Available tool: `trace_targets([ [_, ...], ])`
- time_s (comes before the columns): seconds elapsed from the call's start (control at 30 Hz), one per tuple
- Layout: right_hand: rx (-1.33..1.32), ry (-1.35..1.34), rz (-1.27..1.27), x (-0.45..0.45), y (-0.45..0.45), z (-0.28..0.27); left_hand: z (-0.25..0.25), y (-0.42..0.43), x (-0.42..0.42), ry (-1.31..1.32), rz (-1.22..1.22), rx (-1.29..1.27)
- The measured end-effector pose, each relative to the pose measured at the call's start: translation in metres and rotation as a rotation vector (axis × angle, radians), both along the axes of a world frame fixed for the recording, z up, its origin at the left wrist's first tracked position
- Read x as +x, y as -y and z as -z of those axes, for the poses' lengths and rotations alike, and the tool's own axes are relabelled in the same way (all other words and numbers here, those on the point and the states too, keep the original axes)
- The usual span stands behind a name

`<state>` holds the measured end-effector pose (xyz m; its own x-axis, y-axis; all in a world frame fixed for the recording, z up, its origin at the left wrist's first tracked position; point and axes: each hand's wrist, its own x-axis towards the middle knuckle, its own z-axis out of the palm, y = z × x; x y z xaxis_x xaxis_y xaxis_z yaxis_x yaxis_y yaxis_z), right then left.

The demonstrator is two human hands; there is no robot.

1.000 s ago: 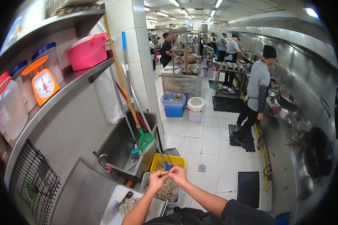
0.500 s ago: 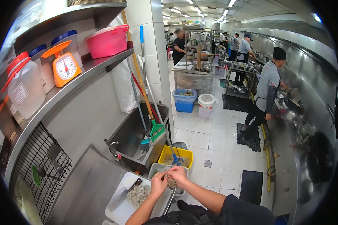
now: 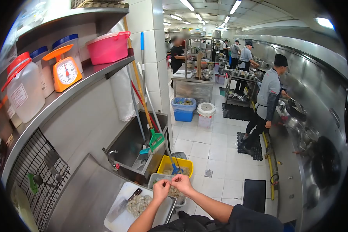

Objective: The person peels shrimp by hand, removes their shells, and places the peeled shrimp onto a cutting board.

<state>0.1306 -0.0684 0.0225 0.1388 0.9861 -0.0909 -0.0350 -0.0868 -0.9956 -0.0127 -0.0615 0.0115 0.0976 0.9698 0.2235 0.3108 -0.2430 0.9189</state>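
Note:
My left hand and my right hand are close together, fingertips nearly meeting. Both have their fingers pinched closed; whatever is between them is too small or hidden to make out. Below them stands a pale plastic tub with greyish shrimp in it, partly covered by my hands and right forearm. Left of my left hand, a heap of peeled shrimp lies on a white cutting board. Beside the heap, a dark-handled cleaver rests flat on the board.
A yellow basin stands beyond the tub, near a steel sink with brooms leaning in it. An orange scale sits on the left shelf. A person works at the stoves on the right; others are farther back.
The view has tilted and shifted slightly. My hands stay together over the tub, their fingertips a little differently placed. The person at the stoves stays in about the same place.

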Motion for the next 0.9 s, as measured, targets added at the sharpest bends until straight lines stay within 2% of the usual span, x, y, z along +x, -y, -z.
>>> trace_targets([
  [0.03, 0.015, 0.023, -0.008, 0.006, 0.0, -0.001, 0.003, -0.004, 0.005, 0.043, 0.021, -0.1],
  [0.17, 0.055, 0.001, -0.041, 0.035, -0.004, 0.003, 0.013, -0.023, 0.026, 0.118, 0.057, -0.168],
  [0.3, 0.073, -0.025, 0.051, 0.058, -0.012, 0.001, 0.019, -0.051, 0.028, 0.043, -0.07, -0.11],
  [0.37, 0.085, -0.01, 0.138, 0.067, -0.016, 0.002, 0.024, -0.064, 0.024, -0.21, -0.227, 0.053],
  [0.5, 0.073, -0.008, 0.124, 0.08, -0.022, 0.011, 0.023, -0.077, 0.019, -0.283, -0.325, 0.178],
  [0.57, 0.042, -0.041, 0.13, 0.08, -0.024, 0.012, 0.016, -0.077, 0.017, -0.235, -0.291, 0.011],
  [0.6, 0.039, -0.051, 0.131, 0.078, -0.024, 0.011, 0.019, -0.079, 0.015, -0.245, -0.29, 0.01],
  [0.67, 0.062, -0.056, 0.104, 0.075, -0.022, 0.012, 0.026, -0.084, 0.011, -0.312, -0.151, -0.074],
  [0.8, 0.075, -0.093, 0.091, 0.06, -0.024, 0.034, 0.026, -0.076, 0.001, -0.336, -0.156, -0.014],
  [0.87, 0.068, -0.056, 0.096, 0.043, -0.023, 0.045, 0.013, -0.062, -0.02, -0.26, -0.145, 0.09],
  [0.9, 0.065, -0.063, 0.088, 0.032, -0.018, 0.046, -0.006, -0.048, -0.035, -0.197, -0.166, -0.011],
])
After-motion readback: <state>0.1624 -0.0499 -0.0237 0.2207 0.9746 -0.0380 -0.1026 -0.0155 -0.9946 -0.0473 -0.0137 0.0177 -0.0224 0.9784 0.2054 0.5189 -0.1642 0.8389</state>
